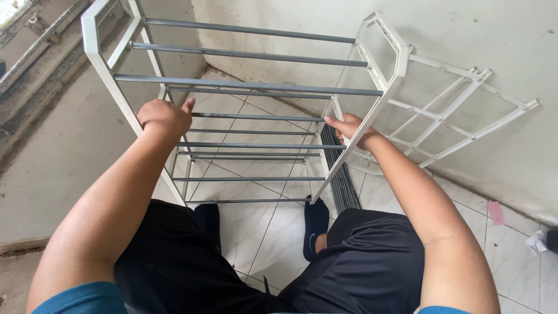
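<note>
White tiled floor [273, 232], scuffed pale wall [465, 35], pink scrap [496, 213], even daylight

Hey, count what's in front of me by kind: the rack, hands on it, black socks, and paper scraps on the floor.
rack: 1
hands: 2, left hand, right hand
black socks: 2, left sock, right sock
paper scraps: 2, pink scrap, white scrap
Total: 7

The grey rods [250, 86] of the rack [104, 70] leave only narrow slots between them, with tiled floor [256, 232] showing through. To the right, a loose white side frame [459, 110] leaning on the wall [290, 23] and a bundle of rods [343, 180] on the floor crowd that side; the left side lies open.
</note>
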{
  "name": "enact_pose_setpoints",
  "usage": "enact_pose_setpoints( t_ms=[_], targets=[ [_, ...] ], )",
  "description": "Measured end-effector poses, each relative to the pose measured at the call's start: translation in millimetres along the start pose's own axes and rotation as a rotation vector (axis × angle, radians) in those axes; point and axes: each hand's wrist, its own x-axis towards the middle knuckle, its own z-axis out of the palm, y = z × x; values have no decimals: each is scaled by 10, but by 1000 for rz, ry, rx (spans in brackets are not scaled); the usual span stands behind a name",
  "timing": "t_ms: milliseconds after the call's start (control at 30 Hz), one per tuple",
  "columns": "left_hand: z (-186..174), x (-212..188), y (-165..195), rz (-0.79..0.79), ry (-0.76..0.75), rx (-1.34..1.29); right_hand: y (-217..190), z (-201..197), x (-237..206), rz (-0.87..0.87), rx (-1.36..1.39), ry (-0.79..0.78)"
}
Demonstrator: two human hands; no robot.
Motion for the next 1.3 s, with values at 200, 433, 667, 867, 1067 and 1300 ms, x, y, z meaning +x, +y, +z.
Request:
enact_pose_setpoints(
  t_ms=[200, 433, 667, 867, 1067, 1300],
  targets=[
    [65, -1, 79, -52, -23, 78, -16, 19, -17, -48, -32, -33],
    [-5, -13, 105, -51, -83, 99, -55, -68, -29, -20, -263, 40],
    [27, -27, 146, -54, 33, 125, -9, -688, -212, -831, -341, 1051],
    [134, 86, 245, -196, 124, 186, -302, -336, -867, -1421, -779, 845],
    [111, 45, 246, -211, 159, 102, -498, 703, -398, -1082, -960, 304],
    [97, -499, 62, 392, 140, -98, -665, 1110, 300, -821, -840, 57]
  ],
)
